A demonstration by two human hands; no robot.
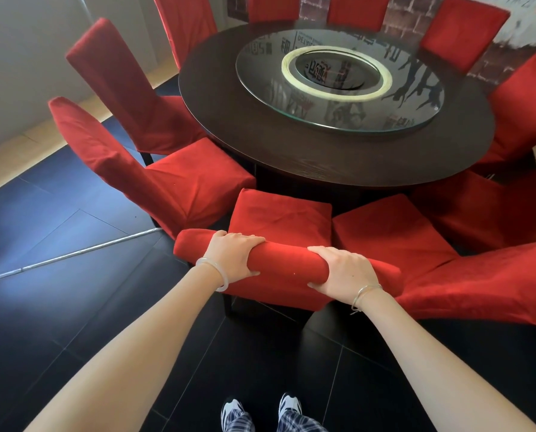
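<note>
A chair in a red fabric cover point(280, 219) stands right in front of me, its seat tucked toward the round dark wooden table point(291, 157). My left hand point(234, 257) grips the top of the chair's backrest point(287, 263) near its left end, fingers curled over the far side. My right hand point(343, 269) grips the same backrest top near its right end. Both arms reach straight forward, each with a bracelet at the wrist.
Several more red-covered chairs ring the table, one close on the left point(173, 182) and one close on the right point(394, 232). A glass turntable point(338, 82) sits at the table's middle. Black floor tiles point(73, 307) spread around my feet point(260, 410).
</note>
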